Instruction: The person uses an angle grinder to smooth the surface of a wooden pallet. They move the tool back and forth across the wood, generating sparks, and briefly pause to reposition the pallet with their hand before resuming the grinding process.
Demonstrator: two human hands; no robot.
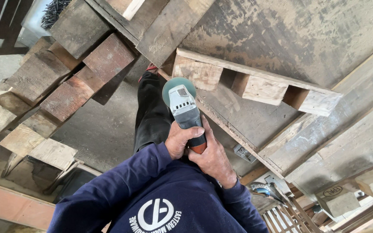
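Both my hands hold a grey angle grinder in front of my body. My left hand wraps the grinder's body from the left. My right hand grips its orange rear end from the right. The round teal disc guard points away from me, next to the near end of a pale wooden pallet piece with three blocks under a slat. I cannot tell whether the disc touches the wood. My dark blue sleeves and black trouser leg show below the tool.
A big worn board carries the pallet piece. Stacked reddish and grey timber blocks fill the left side. A box of dark nails sits top left. More wood offcuts and tools lie at lower right. Bare concrete floor lies beneath.
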